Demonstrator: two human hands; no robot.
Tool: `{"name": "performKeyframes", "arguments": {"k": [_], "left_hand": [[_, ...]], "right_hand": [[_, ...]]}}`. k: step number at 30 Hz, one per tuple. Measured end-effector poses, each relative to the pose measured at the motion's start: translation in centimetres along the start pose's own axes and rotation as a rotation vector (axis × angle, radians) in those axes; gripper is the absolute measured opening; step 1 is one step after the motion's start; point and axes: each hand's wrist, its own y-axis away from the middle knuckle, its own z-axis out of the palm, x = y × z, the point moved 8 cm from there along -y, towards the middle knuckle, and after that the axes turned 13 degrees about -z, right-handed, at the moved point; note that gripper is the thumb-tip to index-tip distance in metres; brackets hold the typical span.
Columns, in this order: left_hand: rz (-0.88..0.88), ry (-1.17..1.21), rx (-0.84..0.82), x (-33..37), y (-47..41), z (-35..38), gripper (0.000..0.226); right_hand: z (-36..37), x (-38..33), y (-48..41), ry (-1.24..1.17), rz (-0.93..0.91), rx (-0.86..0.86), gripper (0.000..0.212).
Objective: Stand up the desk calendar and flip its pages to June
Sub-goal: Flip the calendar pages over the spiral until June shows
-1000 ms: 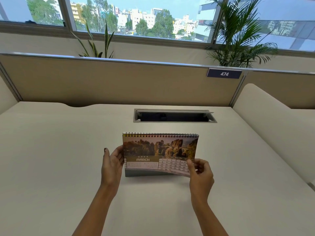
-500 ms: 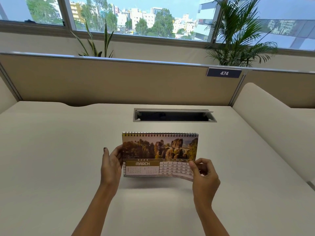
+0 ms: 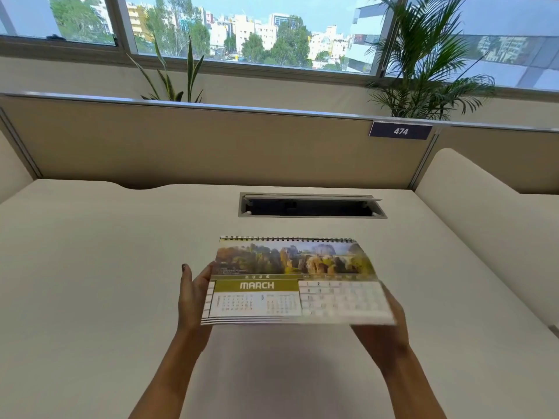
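Between both hands, spiral-bound March calendar

Bright even daylight from the windows along the top, sky and buildings slightly washed out, no hard glare on the pale desk. Soft diffuse shadow on the desk under the calendar and forearms; the calendar's right half and lower right corner are motion-blurred, date grid unreadable there, while "MARCH" and the left part stay fairly sharp, and the right hand is also smeared. Wide-angle distortion bends the partition rail and desk edges toward the frame sides; background plants slightly soft.
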Motion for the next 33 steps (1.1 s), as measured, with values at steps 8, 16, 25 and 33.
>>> {"name": "performKeyframes", "arguments": {"k": [8, 16, 25, 33], "left_hand": [[0.048, -0.046, -0.007, 0.1, -0.7, 0.0, 0.067], [0.063, -0.036, -0.027, 0.2, -0.4, 0.2, 0.065], [0.08, -0.033, -0.018, 0.2, -0.3, 0.3, 0.062], [0.083, -0.033, -0.001, 0.3, -0.2, 0.3, 0.059]], "right_hand": [[4.5, -3.7, -2.7, 0.445, -0.35, -0.175, 0.034], [6.5, -2.6, -4.2, 1.176, -0.64, -0.202, 0.042], [6.8, -1.3, -4.5, 1.437, -0.673, -0.209, 0.036], [5.4, -2.1, -3.5, 1.237, -0.711, 0.059, 0.046]]}}
